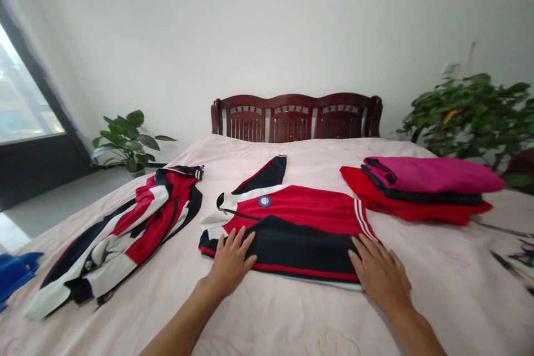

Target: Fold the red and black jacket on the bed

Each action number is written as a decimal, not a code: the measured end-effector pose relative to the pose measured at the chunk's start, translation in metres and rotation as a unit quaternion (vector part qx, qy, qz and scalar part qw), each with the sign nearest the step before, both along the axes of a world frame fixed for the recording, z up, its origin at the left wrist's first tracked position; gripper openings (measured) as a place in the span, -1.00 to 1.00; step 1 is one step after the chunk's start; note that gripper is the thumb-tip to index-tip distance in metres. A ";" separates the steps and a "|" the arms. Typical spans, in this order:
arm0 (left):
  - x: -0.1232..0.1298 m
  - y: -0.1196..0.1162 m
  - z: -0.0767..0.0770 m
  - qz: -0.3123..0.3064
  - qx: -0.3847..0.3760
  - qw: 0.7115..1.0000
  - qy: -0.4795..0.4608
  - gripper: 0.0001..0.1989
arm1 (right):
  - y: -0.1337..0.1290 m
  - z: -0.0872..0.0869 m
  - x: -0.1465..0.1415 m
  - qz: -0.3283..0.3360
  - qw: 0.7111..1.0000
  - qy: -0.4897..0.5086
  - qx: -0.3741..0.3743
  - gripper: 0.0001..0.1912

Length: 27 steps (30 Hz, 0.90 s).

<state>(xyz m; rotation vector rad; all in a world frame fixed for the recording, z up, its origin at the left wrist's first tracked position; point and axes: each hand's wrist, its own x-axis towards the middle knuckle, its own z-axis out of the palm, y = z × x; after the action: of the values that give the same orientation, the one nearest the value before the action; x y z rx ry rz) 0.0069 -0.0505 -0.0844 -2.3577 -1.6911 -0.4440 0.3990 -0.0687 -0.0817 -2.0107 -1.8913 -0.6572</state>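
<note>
A red, navy and white jacket (317, 211) lies flat on the pink bedsheet (292, 322), its collar to the left and striped hem to the right. The near navy sleeve lies folded across its body; the far sleeve stretches away from me. My left hand (232, 261) rests with spread fingers on the sleeve near the collar end. On the hem end, my right hand (381, 272) lies with its fingers apart over the near corner. Neither hand grips the cloth.
A crumpled jacket (137, 222) lies at left, near blue cloth (16, 272). Folded red, dark and magenta clothes (434, 175) are stacked at right. Thin dark items (517, 267) lie at the right edge. Behind stand a wooden headboard (292, 117) and plants (127, 136).
</note>
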 end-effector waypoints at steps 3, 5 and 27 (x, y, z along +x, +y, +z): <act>-0.007 -0.003 -0.001 0.006 -0.001 1.000 0.001 -0.42 | 0.002 0.003 0.005 -0.017 0.999 0.030 -0.015 -0.48; -0.010 -0.004 -0.002 0.010 -0.001 1.000 -0.008 -0.44 | 0.003 0.005 0.007 -0.021 0.999 0.044 -0.024 -0.49; -0.012 -0.005 0.003 0.037 0.023 0.982 -0.184 -0.83 | 0.000 0.011 0.006 -0.012 0.997 0.075 -0.014 -0.54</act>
<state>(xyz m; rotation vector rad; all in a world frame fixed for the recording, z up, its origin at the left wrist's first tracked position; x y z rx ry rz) -0.0055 -0.0560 -0.0818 -2.2770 -1.8857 -0.9435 0.4049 -0.0689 -0.0709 -2.0415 -1.8026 -0.4725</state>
